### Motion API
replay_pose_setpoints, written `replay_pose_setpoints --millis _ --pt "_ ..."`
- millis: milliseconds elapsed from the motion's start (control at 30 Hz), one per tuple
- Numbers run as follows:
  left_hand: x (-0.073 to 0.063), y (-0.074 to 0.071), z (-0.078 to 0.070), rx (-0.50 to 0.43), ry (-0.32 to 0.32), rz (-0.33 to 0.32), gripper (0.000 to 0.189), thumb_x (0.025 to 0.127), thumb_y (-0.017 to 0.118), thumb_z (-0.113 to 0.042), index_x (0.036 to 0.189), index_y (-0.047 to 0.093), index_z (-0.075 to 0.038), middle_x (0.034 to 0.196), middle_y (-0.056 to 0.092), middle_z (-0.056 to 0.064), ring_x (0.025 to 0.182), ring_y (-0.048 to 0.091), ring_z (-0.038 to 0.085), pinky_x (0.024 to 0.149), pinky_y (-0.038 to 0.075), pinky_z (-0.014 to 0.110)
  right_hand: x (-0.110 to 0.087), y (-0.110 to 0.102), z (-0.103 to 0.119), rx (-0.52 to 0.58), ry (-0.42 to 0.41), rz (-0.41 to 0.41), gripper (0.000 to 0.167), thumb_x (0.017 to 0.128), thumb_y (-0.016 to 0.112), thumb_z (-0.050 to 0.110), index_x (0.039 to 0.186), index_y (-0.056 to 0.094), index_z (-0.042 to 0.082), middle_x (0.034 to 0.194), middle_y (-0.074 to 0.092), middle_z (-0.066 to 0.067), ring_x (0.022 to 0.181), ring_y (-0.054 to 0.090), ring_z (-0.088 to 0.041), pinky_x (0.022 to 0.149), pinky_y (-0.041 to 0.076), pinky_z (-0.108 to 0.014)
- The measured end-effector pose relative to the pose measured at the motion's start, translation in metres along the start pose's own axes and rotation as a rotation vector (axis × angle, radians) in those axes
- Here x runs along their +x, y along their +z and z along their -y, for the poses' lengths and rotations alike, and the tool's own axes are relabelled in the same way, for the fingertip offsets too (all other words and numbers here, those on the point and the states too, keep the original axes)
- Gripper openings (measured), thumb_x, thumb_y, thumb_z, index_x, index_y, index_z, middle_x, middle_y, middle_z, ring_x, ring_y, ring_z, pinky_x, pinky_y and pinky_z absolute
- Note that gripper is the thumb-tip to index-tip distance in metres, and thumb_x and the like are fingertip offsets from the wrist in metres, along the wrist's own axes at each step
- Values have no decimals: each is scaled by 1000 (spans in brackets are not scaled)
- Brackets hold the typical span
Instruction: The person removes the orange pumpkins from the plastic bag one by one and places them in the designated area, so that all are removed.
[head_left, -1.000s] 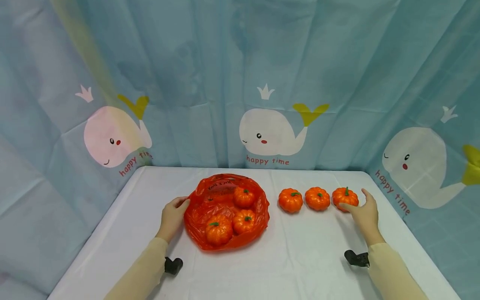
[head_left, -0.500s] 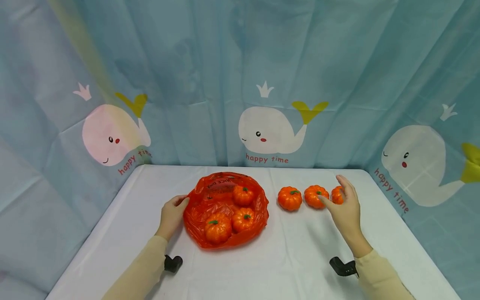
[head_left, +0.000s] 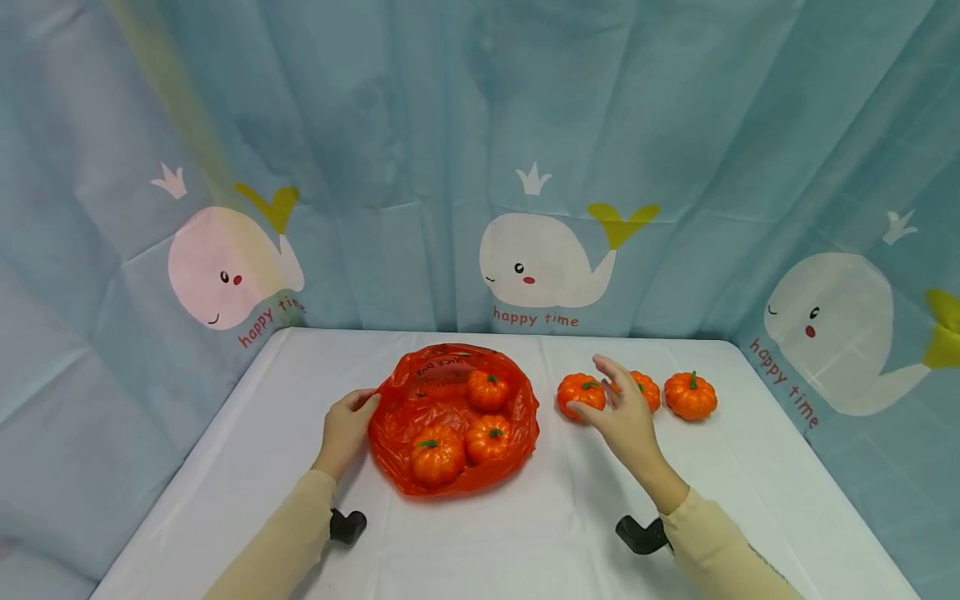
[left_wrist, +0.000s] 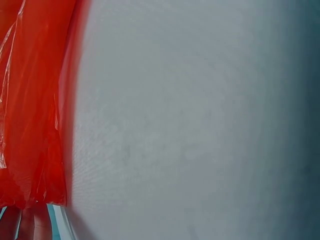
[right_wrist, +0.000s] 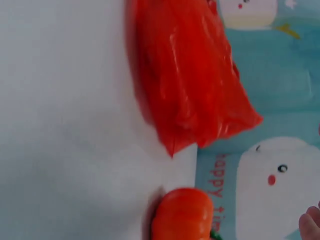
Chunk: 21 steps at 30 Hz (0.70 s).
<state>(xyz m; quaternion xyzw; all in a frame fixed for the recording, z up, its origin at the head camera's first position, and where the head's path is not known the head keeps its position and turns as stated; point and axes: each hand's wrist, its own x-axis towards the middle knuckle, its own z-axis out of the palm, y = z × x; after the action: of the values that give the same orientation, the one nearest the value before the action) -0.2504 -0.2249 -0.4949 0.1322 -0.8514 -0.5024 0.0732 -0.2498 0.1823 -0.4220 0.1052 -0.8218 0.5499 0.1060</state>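
The right hand point(head_left: 626, 417) has slid leftward along the row of three small pumpkins near the far edge of the table point(head_left: 525, 542). A second ago it rested on the outermost pumpkin point(head_left: 691, 395), the one nearest the right edge; now that one sits uncovered and the hand hovers at the leftmost pumpkin point(head_left: 580, 393), fingers spread and relaxed, thumb just at its side, gripping nothing yet. The middle pumpkin point(head_left: 645, 388) is half hidden behind those fingers. So the choice seems to have shifted to the pumpkin closest to the red plastic bag point(head_left: 453, 421).

The left hand point(head_left: 345, 431) has not moved: it rests at the bag's left rim, fingers curled on the plastic, apparently keeping it spread. Three pumpkins already lie inside the bag, which sits near the middle of the table.
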Motion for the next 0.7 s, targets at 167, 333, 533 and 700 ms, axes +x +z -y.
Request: replay_pose_setpoints --millis 167,333,533,700 --pt "1 1 0 3 -3 -2 40 102 52 -31 128 64 -4 131 64 20 128 54 34 109 43 50 -1 19 12 -5 -7 64 77 80 84 14 146 45 8 151 45 -11 142 41 -31 117 36 -51" --pt "-1 0 -1 1 -6 6 40 103 51 -31 130 63 -4 132 63 20 128 54 35 109 43 50 -2 39 22 -13 -67 199 77 78 84 12 145 47 11 153 44 -9 143 41 -33 113 39 -53" --pt "0 0 -2 -11 -4 5 41 102 52 -32 130 63 -4 132 63 20 128 54 34 109 43 50 1 56 30 2 -122 322 75 78 85 17 144 50 14 154 44 -7 144 40 -30 112 41 -52" --pt "-1 -1 -1 -5 -7 8 41 103 51 -32 129 63 -3 132 63 21 128 54 34 109 43 50 5 68 38 7 -97 440 73 78 85 19 143 52 18 153 46 -4 142 43 -28 112 41 -50"
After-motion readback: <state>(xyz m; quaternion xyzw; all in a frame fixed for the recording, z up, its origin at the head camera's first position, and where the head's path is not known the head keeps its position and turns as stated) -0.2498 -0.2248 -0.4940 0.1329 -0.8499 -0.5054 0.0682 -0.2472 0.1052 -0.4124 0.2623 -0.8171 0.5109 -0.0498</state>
